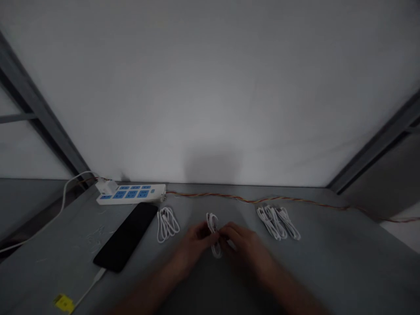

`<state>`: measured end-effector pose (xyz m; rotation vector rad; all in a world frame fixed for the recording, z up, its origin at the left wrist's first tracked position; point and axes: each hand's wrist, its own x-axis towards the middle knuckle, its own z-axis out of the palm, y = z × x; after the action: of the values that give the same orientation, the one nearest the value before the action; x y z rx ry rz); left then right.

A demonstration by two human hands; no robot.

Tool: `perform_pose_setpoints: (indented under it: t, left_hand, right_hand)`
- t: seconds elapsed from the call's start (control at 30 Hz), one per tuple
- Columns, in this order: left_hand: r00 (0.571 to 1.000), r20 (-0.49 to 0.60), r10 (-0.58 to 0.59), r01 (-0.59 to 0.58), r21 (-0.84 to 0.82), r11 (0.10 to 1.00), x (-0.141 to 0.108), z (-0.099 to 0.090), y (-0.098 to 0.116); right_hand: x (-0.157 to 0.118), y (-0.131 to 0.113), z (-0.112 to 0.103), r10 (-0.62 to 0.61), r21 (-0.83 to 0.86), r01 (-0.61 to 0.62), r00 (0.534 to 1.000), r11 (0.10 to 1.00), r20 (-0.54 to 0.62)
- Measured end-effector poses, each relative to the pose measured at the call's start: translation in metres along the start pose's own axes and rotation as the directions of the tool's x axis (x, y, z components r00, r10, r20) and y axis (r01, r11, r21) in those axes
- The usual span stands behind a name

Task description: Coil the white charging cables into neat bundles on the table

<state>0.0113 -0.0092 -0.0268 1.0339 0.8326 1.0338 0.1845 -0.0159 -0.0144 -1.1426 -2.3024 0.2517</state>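
A coiled white cable (211,222) is held upright above the front middle of the table, its loops showing above and below the fingers. My left hand (197,238) is closed around the coil's middle from the left. From the right, the fingertips of my right hand (239,238) pinch together at the same spot on the bundle; what exactly they grip there is too small to make out. Left of my hands lies another coiled white cable (167,224). To the right, several more white cable coils (277,222) lie side by side.
A white power strip (131,194) with blue sockets and a plugged-in white charger (106,187) sits at the back left. In front lies a black phone (126,237) with a white cord, near a yellow tag (64,302). A twisted red-yellow wire (249,200) runs along the back.
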Motion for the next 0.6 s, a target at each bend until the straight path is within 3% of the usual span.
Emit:
perform_pose_setpoints:
  t: [0.1, 0.23, 0.6]
  left_hand:
    - [0.998, -0.047, 0.035, -0.029, 0.120, 0.992, 0.000, 0.001, 0.002]
    - [0.996, -0.080, 0.032, -0.019, 0.149, 0.989, 0.001, 0.001, 0.003]
    - [0.993, -0.114, -0.005, 0.022, 0.147, 0.989, 0.002, 0.001, 0.012]
  right_hand:
    - [0.001, -0.003, 0.003, -0.002, -0.122, 0.003, 1.000, 0.993, 0.007]
    - [0.003, -0.008, 0.002, 0.049, -0.218, -0.043, 0.999, 0.975, 0.022]
    - [0.003, -0.006, -0.001, 0.201, -0.094, -0.188, 0.968, 0.978, 0.148]
